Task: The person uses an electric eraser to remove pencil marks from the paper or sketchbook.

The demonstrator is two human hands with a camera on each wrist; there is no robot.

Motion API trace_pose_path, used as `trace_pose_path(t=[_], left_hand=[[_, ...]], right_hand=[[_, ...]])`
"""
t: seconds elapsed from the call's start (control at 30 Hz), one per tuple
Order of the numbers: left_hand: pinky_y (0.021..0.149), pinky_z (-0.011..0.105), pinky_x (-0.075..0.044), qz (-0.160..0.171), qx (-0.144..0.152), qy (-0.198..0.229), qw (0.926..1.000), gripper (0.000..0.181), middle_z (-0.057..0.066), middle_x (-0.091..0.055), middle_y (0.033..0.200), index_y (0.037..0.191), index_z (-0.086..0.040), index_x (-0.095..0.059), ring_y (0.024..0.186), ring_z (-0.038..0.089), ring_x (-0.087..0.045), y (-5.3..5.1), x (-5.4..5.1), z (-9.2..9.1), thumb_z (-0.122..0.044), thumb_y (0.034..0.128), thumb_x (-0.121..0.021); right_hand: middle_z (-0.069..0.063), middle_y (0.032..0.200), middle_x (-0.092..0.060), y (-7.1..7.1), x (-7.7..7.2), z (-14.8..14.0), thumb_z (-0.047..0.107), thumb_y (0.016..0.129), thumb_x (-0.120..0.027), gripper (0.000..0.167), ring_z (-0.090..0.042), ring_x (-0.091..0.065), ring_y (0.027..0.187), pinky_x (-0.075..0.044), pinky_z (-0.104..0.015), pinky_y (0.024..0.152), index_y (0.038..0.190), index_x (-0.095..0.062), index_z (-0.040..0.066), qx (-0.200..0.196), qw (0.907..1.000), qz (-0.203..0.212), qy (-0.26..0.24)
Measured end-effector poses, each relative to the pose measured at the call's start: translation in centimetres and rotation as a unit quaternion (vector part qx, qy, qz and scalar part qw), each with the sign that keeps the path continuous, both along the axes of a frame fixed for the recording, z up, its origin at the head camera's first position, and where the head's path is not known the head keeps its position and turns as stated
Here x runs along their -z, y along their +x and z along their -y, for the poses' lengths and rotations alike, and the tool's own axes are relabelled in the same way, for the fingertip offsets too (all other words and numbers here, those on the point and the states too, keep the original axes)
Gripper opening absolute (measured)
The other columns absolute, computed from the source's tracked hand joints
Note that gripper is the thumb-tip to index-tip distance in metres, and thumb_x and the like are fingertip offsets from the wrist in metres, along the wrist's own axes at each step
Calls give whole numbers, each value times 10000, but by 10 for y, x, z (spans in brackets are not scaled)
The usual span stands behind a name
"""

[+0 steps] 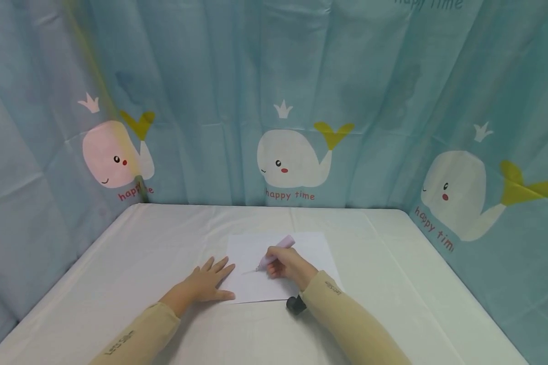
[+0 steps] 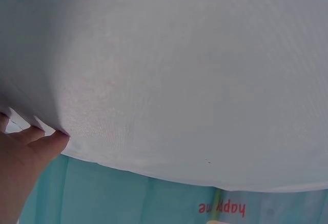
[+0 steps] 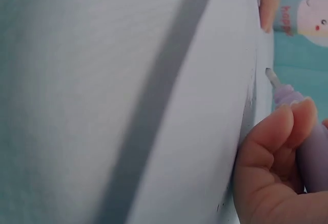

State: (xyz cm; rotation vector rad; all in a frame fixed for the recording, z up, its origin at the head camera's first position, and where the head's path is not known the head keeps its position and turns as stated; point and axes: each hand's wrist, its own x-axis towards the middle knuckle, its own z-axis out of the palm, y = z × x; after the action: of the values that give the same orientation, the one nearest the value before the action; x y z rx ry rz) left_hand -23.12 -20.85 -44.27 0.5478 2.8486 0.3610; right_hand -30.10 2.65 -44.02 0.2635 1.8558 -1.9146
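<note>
A white sheet of paper [image 1: 310, 248] lies on the table. In the head view my right hand [image 1: 286, 263] grips a thick lilac pen-shaped tool [image 1: 286, 242] between thumb and fingers, its back end tilted up to the right. Its narrow tip [image 1: 258, 268] is at the paper, beside a short faint line [image 1: 248, 272]. The right wrist view shows the tool's lilac body [image 3: 313, 160] and pale, dark-ended tip; its exact kind is unclear. My left hand [image 1: 207, 281] is spread flat with fingers apart on the paper's left edge; the left wrist view shows only some fingers [image 2: 48, 144].
A white cloth [image 1: 383, 284] covers the table. Behind and around it hangs a blue curtain [image 1: 210, 101] printed with whales. A small black object [image 1: 295, 305] sits under my right wrist, by the paper's near edge.
</note>
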Motion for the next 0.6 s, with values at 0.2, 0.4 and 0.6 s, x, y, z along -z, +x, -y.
trace_pose_path(t=[0.2, 0.4, 0.6], left_hand=[[1026, 737, -167, 40, -28, 34, 10000, 867, 214, -264, 1556, 1479, -52, -383, 1395, 540, -153, -1, 1, 1, -572, 841, -656], [1030, 731, -171, 83, -117, -45, 9999, 883, 193, -263, 1563, 1483, -69, -382, 1401, 528, -151, -1, 5, 2, -591, 827, -659], [1024, 731, -186, -27, -66, -73, 9999, 879, 188, -268, 1561, 1482, -73, -383, 1400, 527, -160, -3, 5, 1, -596, 829, -653]], right_hand=[[-40, 542, -520, 3, -2, 5, 46, 770, -588, 67, -102, -469, 450, -424, -213, 461, 794, -586, -16, 9, 9997, -43, 232], [-35, 563, -523, 2, -1, 8, 54, 796, -608, 83, -98, -471, 457, -439, -205, 469, 852, -600, -8, -17, 9988, -28, 483], [-39, 560, -522, -2, -3, 7, 61, 814, -627, 86, -102, -465, 452, -439, -212, 460, 871, -585, 12, -50, 9990, -19, 453]])
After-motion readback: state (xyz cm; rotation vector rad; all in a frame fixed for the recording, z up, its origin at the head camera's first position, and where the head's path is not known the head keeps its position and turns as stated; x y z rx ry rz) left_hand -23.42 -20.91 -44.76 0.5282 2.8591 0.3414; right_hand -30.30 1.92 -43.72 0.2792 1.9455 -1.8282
